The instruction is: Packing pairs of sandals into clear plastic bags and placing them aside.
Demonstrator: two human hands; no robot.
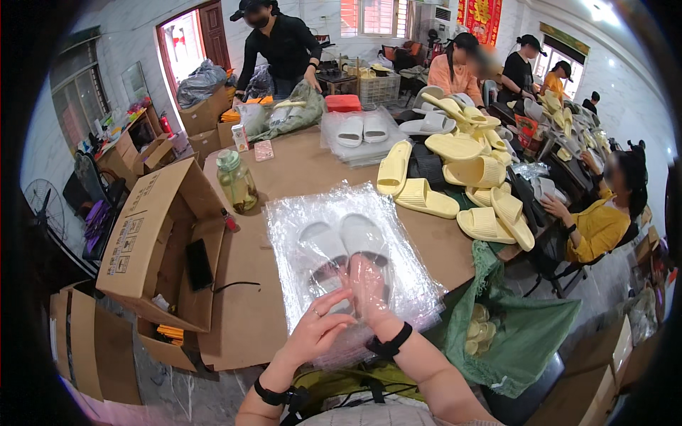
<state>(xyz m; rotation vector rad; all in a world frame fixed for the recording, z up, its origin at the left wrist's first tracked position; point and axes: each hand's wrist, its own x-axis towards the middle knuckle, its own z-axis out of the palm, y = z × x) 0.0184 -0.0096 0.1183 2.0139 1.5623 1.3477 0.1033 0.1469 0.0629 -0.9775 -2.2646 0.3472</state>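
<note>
Nearest the camera, the left hand curls its fingers against the near edge of a clear plastic bag, pinching the film; a ring sits on one finger and a black band circles the wrist. The right hand lies flat with fingers stretched out, slid inside the bag's mouth, so it shows only hazily through the film; whether it grips anything there cannot be made out. It touches the heel ends of a pair of white slippers lying side by side in the bag, toes pointing away. The bag rests on top of a stack of clear bags on the cardboard-covered table; glare on the film blurs how many lie in the stack.

Below the table's right side hangs a green mesh sack with pale yellow slippers just visible inside, their number unclear. To the left stands an open cardboard box; a dark flat object and yellow items lie in it, mostly hidden by its flaps. A glass jar with a green lid holds brownish liquid. Farther back, another bagged white pair tops a second pile of bags, and loose yellow slippers are heaped on the right. The far workers are small and partly cut off.
</note>
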